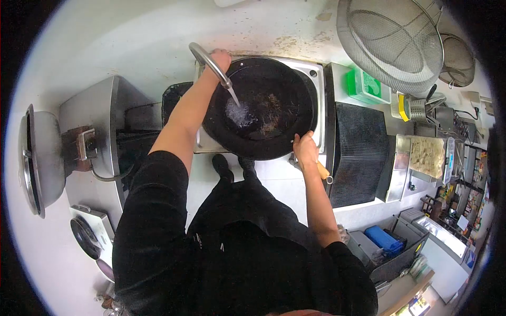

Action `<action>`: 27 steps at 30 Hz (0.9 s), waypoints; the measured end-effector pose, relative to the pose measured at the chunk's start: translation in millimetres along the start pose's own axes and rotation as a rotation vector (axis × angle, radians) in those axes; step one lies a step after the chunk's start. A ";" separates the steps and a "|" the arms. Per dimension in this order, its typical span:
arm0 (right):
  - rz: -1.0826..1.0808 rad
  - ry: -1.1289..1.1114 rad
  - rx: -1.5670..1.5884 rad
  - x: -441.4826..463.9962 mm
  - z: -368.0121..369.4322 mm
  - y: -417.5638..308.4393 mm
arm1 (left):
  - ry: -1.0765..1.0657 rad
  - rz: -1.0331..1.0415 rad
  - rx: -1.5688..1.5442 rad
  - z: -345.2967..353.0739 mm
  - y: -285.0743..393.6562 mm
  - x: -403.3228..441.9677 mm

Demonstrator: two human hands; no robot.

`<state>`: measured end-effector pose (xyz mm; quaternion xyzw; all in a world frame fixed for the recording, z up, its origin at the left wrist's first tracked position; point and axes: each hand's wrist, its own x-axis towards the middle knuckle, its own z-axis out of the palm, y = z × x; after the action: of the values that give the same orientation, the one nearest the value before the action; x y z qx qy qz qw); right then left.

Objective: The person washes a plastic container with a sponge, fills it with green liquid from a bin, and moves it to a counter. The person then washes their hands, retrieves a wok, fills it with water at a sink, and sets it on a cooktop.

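Note:
A large black wok (pixel 258 142) lies over the steel sink (pixel 320 89). Water from the curved faucet (pixel 211 63) runs into it and splashes at the left of its bottom, beside brownish residue. My left hand (pixel 221 59) is behind the faucet at the wall side, near the wok's upper left rim; its fingers are mostly hidden. At the wok's lower right rim, my right hand (pixel 306 149) grips the edge, thumb and fingers closed on it. A wooden handle (pixel 322 170) sticks out beneath my right wrist.
Mesh strainers (pixel 392 42) hang at the upper right. Right of the sink are a black ridged mat (pixel 358 152) and a green container (pixel 369 87). A steel cabinet (pixel 89 110) stands left. Grey crates (pixel 395 258) holding something blue sit at the lower right.

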<state>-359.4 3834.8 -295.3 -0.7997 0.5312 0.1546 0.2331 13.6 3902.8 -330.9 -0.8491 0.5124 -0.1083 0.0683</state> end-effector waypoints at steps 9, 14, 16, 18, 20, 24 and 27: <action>-0.003 0.014 0.000 -0.3 -0.2 -0.2 | -0.001 0.061 0.105 15.7 -0.9 1.7; 0.006 0.021 -0.015 -0.5 0.2 -0.7 | -0.029 0.011 0.067 20.1 -0.4 7.1; 0.012 0.026 -0.014 -0.7 0.3 -0.7 | -0.058 -0.020 0.048 30.0 -0.3 9.6; 0.000 0.035 -0.040 -1.0 0.2 -1.3 | -0.040 -0.093 -0.014 33.8 -0.3 11.8; 0.005 0.034 -0.040 -1.0 0.5 -1.4 | -0.075 -0.030 0.005 23.1 -0.7 8.8; 0.013 0.015 -0.042 -0.7 -0.3 -1.7 | -0.111 0.007 0.114 13.4 2.7 8.0; 0.002 0.028 -0.044 0.6 2.6 -0.4 | -0.118 0.023 0.118 9.4 1.6 8.2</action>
<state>-358.8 3835.8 -297.7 -0.8063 0.5316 0.1553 0.2079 18.3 3894.8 -339.4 -0.8426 0.5099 -0.0872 0.1498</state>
